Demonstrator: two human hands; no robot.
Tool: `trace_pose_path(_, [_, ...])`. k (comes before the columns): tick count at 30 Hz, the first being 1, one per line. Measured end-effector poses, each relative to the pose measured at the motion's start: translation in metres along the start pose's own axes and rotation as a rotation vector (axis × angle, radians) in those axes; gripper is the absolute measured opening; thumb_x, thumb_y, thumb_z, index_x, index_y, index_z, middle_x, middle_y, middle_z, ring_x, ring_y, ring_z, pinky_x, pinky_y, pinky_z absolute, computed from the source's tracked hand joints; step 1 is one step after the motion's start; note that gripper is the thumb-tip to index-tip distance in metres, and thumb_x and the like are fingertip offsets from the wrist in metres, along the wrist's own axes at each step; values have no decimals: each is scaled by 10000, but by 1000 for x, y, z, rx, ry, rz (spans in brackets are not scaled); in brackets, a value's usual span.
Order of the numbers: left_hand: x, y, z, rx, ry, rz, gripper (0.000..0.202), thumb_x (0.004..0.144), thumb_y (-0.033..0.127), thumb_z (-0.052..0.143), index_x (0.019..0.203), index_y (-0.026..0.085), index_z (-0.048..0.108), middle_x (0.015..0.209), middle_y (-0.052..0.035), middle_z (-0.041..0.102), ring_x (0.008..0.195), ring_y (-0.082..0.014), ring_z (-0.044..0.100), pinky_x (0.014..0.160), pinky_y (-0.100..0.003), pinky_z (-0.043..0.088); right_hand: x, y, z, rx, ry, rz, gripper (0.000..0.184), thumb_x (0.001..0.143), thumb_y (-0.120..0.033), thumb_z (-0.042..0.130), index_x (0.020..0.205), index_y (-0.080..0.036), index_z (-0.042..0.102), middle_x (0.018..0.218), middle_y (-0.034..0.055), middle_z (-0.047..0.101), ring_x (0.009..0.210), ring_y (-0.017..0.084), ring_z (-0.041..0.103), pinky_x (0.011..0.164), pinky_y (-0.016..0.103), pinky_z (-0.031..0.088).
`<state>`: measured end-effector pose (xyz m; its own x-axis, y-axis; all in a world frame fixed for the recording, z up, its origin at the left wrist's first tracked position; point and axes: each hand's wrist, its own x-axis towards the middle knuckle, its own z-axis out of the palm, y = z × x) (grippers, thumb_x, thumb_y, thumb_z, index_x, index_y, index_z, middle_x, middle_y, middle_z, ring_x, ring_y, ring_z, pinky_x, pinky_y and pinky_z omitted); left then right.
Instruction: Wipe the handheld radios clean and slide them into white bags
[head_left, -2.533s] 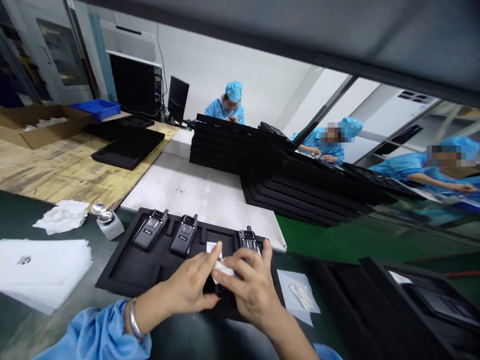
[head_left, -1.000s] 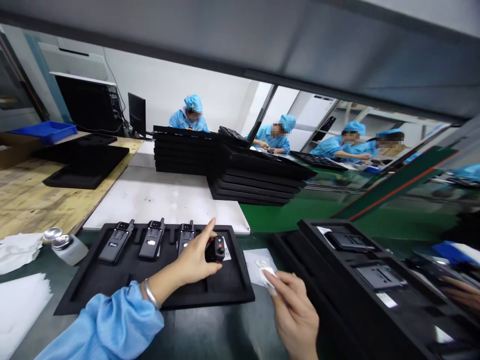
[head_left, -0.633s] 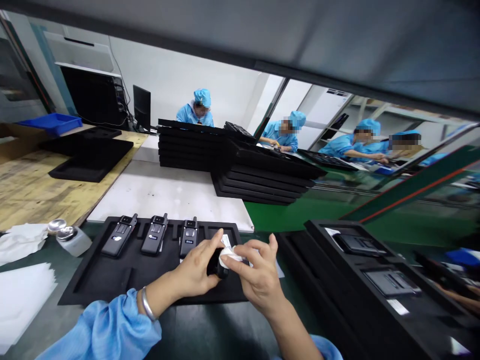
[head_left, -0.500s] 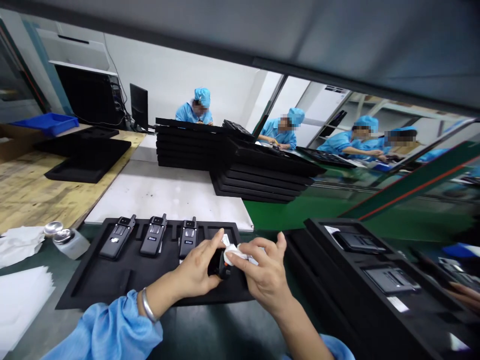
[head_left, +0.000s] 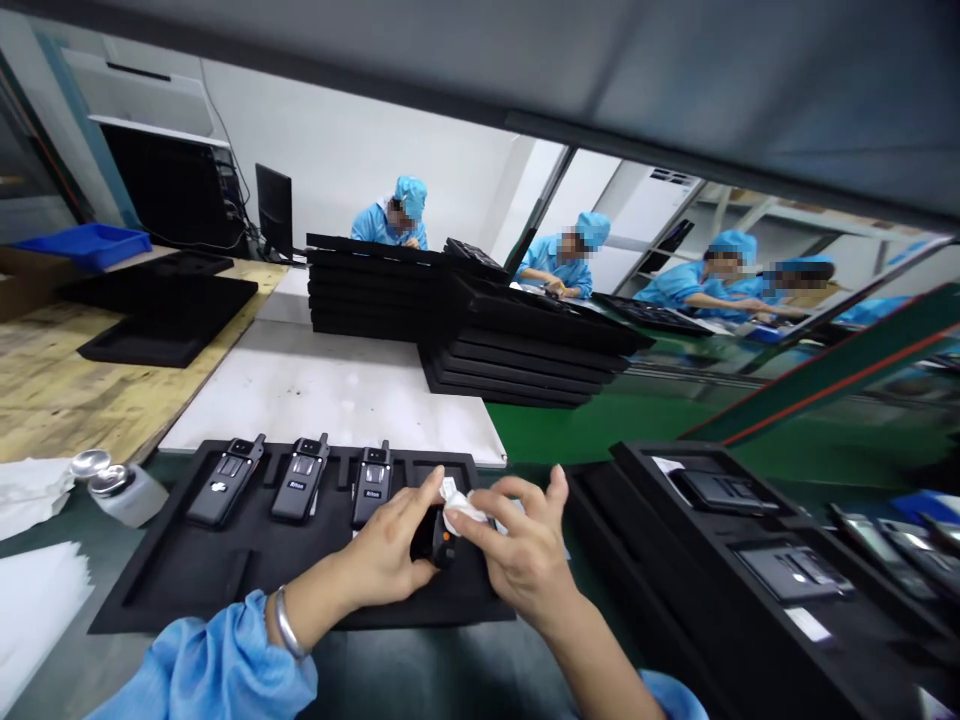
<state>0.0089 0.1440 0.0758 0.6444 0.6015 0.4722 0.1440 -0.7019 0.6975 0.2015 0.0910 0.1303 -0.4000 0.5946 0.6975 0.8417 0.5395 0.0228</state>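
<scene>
My left hand (head_left: pixel 379 550) is closed round a black handheld radio (head_left: pixel 444 548) with a small orange button on its end. Most of that radio is hidden by my fingers. Against its upper end, my right hand (head_left: pixel 525 540) pinches a crumpled white wipe (head_left: pixel 462 506). A small white label (head_left: pixel 448 487) sticks up beside the wipe. Both hands are over the right part of a black foam tray (head_left: pixel 176 590). Three similar radios lie in its upper slots: a left one (head_left: pixel 225 485), a middle one (head_left: pixel 300 485) and a right one (head_left: pixel 372 488).
Left of the tray stand a metal-topped bottle (head_left: pixel 127 493), white cloth (head_left: pixel 30 495) and white sheets (head_left: pixel 41 610). Right, a stacked foam tray (head_left: pixel 675 600) carries more devices (head_left: pixel 795 572). Black tray stacks (head_left: pixel 517 350) rise behind. Several people in blue work beyond. An overhead panel (head_left: pixel 525 60) spans the top.
The held radio has tilted a little, showing more of its orange button, with the wipe still against it. A hand at the far right edge has gone from view. The camera view shifted slightly.
</scene>
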Motion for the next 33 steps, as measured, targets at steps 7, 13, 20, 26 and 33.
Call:
trace_pose_path(7, [25,4,2,53,128,-196,1083,723,181,713,1543,270,11,1367,-107,471,1239,-264,496,1054,-419,429,-4,33,-2,-187,88,163,311,906,-122,499,931,-317,739,915,13,677,926,227,519,1054,663,123])
trace_pose_path(13, [102,0,13,475,19,-560,1021,786,354,690,1537,92,49,1160,-193,561,1033,-334,621,868,-424,511,-65,32,3,-190,73,333,283,907,-204,477,1041,-291,709,900,56,636,868,261,533,973,674,225])
trace_pose_path(20, [78,-17,18,549,-133,-375,795,800,334,722,1474,136,350,1469,-233,385,1296,-398,438,1029,-528,407,-127,30,19,-85,1,453,254,945,-324,488,1068,-305,710,903,49,665,821,249,595,872,506,353])
trace_pose_path(26, [40,-44,31,528,-306,-147,763,779,476,725,1438,222,438,1567,-79,318,1427,-383,253,1148,-554,261,-91,66,32,309,123,732,222,825,-402,658,943,-249,767,904,70,704,876,260,608,809,418,440])
trace_pose_path(33, [37,-52,38,557,-299,-131,715,842,479,650,1454,191,418,1570,-101,304,1427,-386,259,1137,-520,309,12,130,120,838,149,962,367,684,-460,658,886,-162,729,841,80,717,756,224,635,719,361,499])
